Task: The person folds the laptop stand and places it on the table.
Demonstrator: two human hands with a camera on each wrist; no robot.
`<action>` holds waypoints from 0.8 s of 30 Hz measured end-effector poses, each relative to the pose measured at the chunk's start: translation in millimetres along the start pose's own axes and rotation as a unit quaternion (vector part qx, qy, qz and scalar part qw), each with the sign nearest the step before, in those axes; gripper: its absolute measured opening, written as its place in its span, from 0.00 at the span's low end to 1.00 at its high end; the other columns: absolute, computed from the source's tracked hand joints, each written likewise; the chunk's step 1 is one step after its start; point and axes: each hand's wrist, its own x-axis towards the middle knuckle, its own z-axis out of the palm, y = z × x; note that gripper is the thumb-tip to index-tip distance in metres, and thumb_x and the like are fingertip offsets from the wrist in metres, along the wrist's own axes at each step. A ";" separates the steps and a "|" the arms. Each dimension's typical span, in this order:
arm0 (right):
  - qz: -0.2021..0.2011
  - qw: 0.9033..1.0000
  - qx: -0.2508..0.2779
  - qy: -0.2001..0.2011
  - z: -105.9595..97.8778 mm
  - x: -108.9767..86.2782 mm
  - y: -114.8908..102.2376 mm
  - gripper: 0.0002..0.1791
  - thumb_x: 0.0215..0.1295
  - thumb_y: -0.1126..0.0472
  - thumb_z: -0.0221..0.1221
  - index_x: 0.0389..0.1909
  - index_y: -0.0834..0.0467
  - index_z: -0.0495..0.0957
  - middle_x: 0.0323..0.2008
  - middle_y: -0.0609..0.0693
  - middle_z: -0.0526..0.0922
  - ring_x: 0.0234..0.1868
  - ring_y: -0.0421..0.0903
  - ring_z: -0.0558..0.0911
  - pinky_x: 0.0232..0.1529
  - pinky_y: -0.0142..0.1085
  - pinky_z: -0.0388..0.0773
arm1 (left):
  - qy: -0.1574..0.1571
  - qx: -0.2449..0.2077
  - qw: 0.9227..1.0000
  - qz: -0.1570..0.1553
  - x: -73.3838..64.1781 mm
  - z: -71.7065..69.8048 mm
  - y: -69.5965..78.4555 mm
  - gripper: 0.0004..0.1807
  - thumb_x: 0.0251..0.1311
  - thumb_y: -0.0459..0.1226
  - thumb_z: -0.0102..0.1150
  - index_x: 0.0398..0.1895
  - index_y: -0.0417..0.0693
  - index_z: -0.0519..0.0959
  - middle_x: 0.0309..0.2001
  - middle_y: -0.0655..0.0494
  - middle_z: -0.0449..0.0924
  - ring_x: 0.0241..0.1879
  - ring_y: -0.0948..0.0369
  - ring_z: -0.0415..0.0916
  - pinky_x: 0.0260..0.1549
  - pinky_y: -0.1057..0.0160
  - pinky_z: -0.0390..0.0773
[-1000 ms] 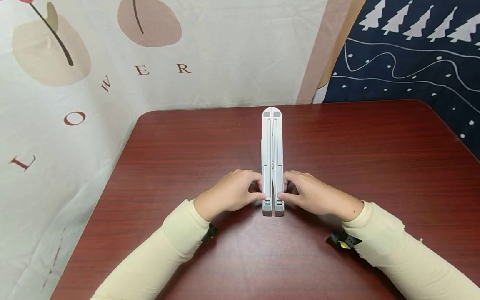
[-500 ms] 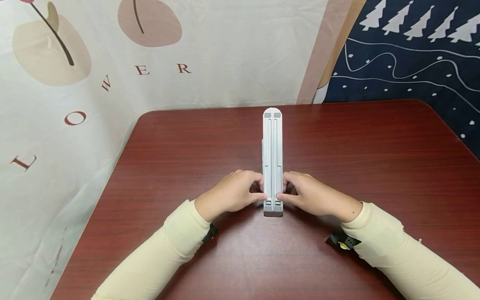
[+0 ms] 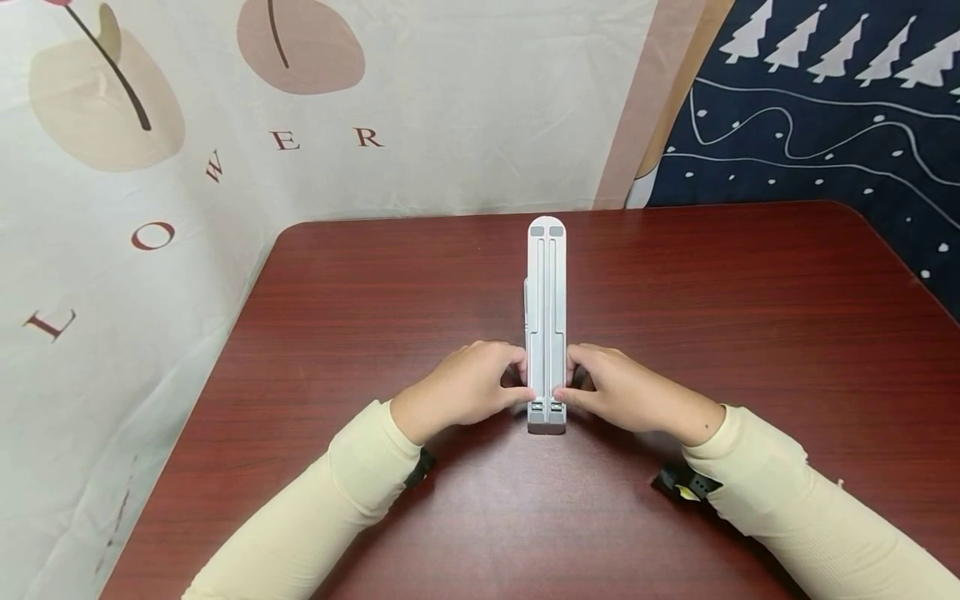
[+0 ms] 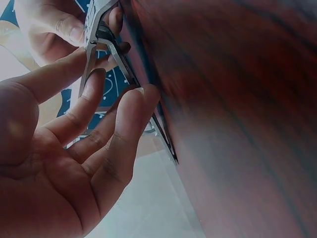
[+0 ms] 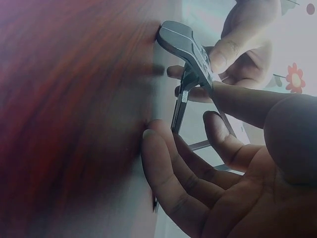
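On the table [image 3: 375, 283], lengthwise toward the back edge, a stand [image 3: 547, 333], between left hand [image 3: 468, 379] against its left side and right hand [image 3: 622, 385] against its right, both toward the near end. Behind the table and along its left, a wall cloth [image 3: 465, 125]; around the back right corner, a second cloth [image 3: 810, 125].

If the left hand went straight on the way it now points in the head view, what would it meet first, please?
The left hand would meet the silver stand at once: its thumb is against it. Beyond that probably comes the right hand.
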 end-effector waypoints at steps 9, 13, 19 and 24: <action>0.001 1.000 0.006 -0.004 -1.1 -0.7 -0.6 0.09 0.66 0.58 0.65 0.34 0.54 0.73 0.31 0.44 0.78 0.31 0.42 0.72 0.32 0.32 0.68 | 0.016 0.035 0.999 -0.023 -1.0 2.3 4.6 0.16 0.61 0.55 0.65 0.24 0.60 0.74 0.19 0.64 0.72 0.22 0.64 0.69 0.22 0.62 0.68; 0.000 1.000 0.007 -0.006 -2.2 -1.0 -0.6 0.09 0.67 0.57 0.64 0.34 0.54 0.73 0.31 0.44 0.78 0.31 0.41 0.72 0.32 0.32 0.68 | 0.023 0.043 0.998 -0.031 -1.2 3.2 6.3 0.17 0.61 0.56 0.64 0.23 0.60 0.73 0.18 0.64 0.71 0.21 0.64 0.69 0.21 0.62 0.68; -0.023 1.000 0.006 -0.015 -4.1 -1.7 1.7 0.08 0.67 0.60 0.64 0.35 0.54 0.74 0.32 0.44 0.79 0.32 0.40 0.74 0.35 0.33 0.72 | 0.033 0.052 0.997 -0.044 -0.5 3.9 9.7 0.20 0.63 0.57 0.62 0.21 0.58 0.72 0.16 0.64 0.69 0.20 0.64 0.68 0.19 0.62 0.67; -0.029 0.999 0.009 -0.022 -4.0 -1.9 2.1 0.07 0.66 0.61 0.64 0.36 0.54 0.74 0.33 0.44 0.79 0.33 0.38 0.76 0.36 0.34 0.74 | 0.036 0.068 0.995 -0.063 1.7 4.0 12.1 0.23 0.63 0.59 0.60 0.18 0.58 0.71 0.15 0.64 0.67 0.18 0.64 0.67 0.18 0.61 0.66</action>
